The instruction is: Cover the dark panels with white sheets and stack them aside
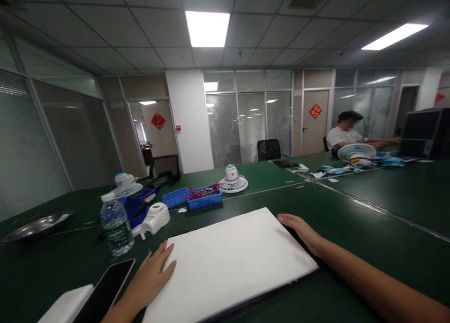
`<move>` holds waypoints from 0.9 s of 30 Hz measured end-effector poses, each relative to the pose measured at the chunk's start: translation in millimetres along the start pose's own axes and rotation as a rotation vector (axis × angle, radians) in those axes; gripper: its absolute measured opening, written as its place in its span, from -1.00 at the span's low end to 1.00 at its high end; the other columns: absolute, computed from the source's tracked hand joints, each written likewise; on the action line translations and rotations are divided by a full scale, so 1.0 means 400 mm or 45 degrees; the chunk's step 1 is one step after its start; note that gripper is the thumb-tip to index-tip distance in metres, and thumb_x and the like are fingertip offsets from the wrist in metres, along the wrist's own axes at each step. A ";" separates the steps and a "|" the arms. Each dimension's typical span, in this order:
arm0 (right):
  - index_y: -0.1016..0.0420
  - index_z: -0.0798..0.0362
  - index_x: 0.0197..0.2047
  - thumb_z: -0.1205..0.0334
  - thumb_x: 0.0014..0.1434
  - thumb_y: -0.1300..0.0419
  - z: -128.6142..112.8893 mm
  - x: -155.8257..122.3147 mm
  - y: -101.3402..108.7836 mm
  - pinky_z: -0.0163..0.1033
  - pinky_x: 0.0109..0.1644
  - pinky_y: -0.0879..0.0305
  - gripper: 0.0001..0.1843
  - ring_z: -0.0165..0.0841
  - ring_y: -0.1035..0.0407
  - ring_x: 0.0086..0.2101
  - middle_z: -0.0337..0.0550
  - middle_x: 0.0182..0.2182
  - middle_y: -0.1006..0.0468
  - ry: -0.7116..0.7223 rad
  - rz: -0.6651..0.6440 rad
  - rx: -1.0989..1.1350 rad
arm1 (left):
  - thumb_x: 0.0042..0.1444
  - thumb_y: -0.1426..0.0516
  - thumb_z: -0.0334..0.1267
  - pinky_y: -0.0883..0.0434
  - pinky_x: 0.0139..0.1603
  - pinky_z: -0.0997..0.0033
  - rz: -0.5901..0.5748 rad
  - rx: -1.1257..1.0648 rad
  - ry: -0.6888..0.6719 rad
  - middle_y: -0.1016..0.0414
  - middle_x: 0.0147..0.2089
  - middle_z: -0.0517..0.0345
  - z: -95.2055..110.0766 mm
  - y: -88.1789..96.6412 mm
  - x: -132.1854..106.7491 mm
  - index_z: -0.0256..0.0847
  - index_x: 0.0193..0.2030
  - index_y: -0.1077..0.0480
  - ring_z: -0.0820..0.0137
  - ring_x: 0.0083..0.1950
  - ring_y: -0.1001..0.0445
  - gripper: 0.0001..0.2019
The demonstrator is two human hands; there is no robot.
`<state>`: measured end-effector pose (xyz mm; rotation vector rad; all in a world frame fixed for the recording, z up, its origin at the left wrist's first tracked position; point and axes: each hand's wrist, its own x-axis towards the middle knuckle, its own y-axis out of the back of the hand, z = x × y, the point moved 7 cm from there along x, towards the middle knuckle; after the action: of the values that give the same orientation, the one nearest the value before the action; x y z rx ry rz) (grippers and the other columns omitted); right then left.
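Note:
A large white board or sheet [232,262] with a dark edge along its front lies flat on the green table [351,229] before me. My left hand [151,272] rests at its left edge, fingers spread, with the fingertips over the white surface. At the far right corner is my right hand [298,227], its fingers stretched out along the edge; whether it presses on the board I cannot tell. Neither hand grasps anything. Just left of my left hand lie a black-screened phone [107,285] and a white box [66,306].
Beyond the board are a water bottle [116,227], a white plastic housing [156,218], a blue tray of wires [205,200] and a small white fan part [232,180]. A metal dish [37,224] sits far left. A person [346,133] sits at the far right behind a fan [356,153].

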<state>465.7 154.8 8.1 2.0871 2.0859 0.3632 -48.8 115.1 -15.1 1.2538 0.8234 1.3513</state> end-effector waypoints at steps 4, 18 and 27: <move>-0.39 0.05 0.22 -0.16 0.14 -0.19 -0.026 -0.010 0.015 0.05 0.23 -0.34 -0.32 -0.09 -0.38 0.17 0.06 0.24 -0.43 -0.007 -0.074 0.482 | 0.29 0.04 0.08 -0.01 0.49 -0.16 0.017 0.005 -0.025 -0.15 0.48 -0.15 0.001 0.004 0.001 -0.25 0.39 -0.25 0.08 0.50 -0.10 -0.36; -0.45 -0.03 0.20 0.40 -0.17 -0.29 0.064 0.055 0.055 -0.12 0.04 -0.46 -0.22 -0.09 -0.37 0.18 0.03 0.36 -0.26 -0.128 0.065 0.679 | 0.25 0.01 0.02 -0.06 0.46 -0.13 0.079 -0.377 0.056 -0.40 0.35 0.02 -0.031 0.038 0.005 -0.14 0.19 -0.49 0.09 0.43 -0.25 -0.50; -0.54 0.09 0.08 0.45 -0.23 -0.17 0.080 0.063 0.099 -0.19 -0.05 -0.48 -0.31 -0.18 -0.50 0.02 0.09 0.16 -0.50 -0.202 0.066 0.355 | 0.10 -0.24 -0.07 -0.11 0.42 -0.18 0.074 -0.467 -0.163 -0.31 0.40 0.15 0.033 0.083 -0.015 0.09 0.22 -0.45 0.05 0.44 -0.22 -0.50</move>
<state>512.5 181.2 -9.8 2.2377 2.0926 -0.0917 -44.7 100.6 18.0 1.0671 0.4280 1.3793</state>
